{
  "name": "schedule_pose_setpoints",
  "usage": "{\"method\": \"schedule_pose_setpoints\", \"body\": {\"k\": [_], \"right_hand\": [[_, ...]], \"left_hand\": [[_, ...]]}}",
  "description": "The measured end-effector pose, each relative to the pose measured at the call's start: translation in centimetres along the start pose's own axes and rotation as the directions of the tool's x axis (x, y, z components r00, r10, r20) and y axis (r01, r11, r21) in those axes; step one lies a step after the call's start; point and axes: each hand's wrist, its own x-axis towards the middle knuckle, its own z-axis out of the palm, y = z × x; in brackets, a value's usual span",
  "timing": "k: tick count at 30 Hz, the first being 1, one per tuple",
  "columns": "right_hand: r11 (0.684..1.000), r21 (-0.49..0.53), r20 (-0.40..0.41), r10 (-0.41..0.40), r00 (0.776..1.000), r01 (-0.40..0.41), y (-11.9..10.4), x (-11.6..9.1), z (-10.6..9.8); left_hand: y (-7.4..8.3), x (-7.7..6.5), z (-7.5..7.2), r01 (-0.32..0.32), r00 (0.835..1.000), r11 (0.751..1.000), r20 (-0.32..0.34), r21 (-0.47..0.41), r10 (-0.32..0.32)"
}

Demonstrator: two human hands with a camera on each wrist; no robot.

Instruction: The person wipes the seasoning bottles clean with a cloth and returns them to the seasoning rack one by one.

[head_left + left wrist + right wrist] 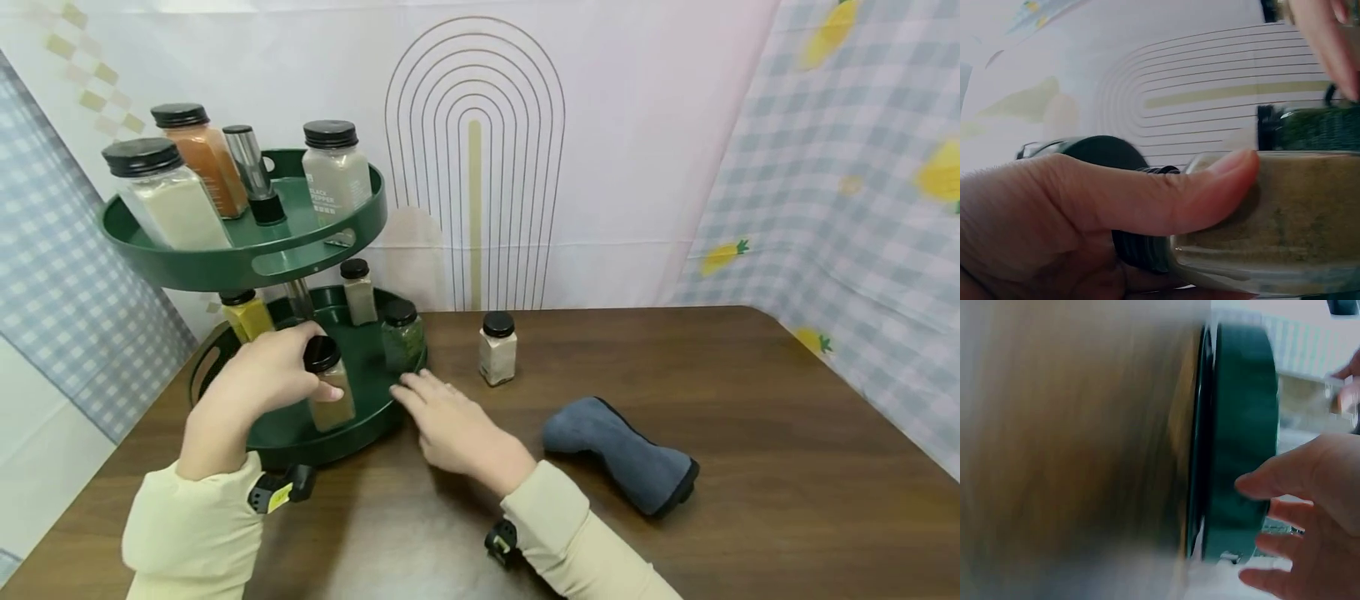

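Observation:
My left hand [262, 371] grips a square glass spice jar [333, 408] with a black lid and tan-brown powder, over the lower tier of a green two-tier turntable rack [315, 450]. In the left wrist view the thumb lies along the side of this jar [1297, 206]. My right hand [457, 425] has its fingers spread loosely at the right rim of the lower tier. The right wrist view shows its thumb against the green rim [1241, 425]. Close to those fingertips stands a jar of green herbs [403, 342].
The lower tier also holds a yellow-powder jar [247, 317] and a pale-powder jar [360, 296]. Large jars, including a black pepper jar [335, 179], and a steel grinder [251, 171] stand on the upper tier. On the table are a small jar [498, 354] and a blue-grey cloth bundle [618, 454].

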Motion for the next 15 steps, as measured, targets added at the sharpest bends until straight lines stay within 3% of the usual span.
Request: {"method": "schedule_pose_setpoints", "body": {"k": [3,9,15], "right_hand": [[0.999,-0.005,0.019,0.033,0.999,-0.033,0.5,0.0,0.0],[1.000,-0.004,0.080,-0.029,0.996,0.029,-0.9,-0.3,-0.7],[0.999,0.039,0.100,-0.014,0.995,0.010,-0.4,-0.3,-1.0]], "left_hand": [[0.3,0.6,0.7,-0.012,1.000,1.000,-0.011,-0.026,0.012],[1.0,1.4,1.7,-0.008,0.999,0.998,-0.038,-0.060,0.006],[1.7,1.8,2.8,0.011,0.999,0.998,-0.049,-0.060,-0.014]]}}
